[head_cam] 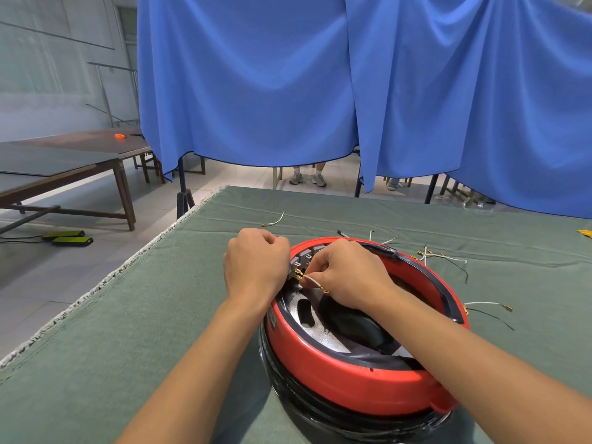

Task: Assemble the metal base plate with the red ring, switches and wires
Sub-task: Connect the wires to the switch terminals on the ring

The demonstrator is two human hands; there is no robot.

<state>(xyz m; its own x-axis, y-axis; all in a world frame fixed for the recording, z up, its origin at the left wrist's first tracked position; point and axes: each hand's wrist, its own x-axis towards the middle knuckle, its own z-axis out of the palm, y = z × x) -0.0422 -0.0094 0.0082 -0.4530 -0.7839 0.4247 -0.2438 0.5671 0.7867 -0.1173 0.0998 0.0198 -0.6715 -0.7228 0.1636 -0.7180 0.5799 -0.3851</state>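
No writing is legible; at the red ring (352, 376), the right hand (349, 277) pinches a wire (312, 280) while the left hand (256, 264) grips the ring's far-left edge.

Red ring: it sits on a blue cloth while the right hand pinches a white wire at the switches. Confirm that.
Not quite: in the head view the red ring sits on a green cloth; the blue is the curtain behind. The right hand does pinch the white wire.
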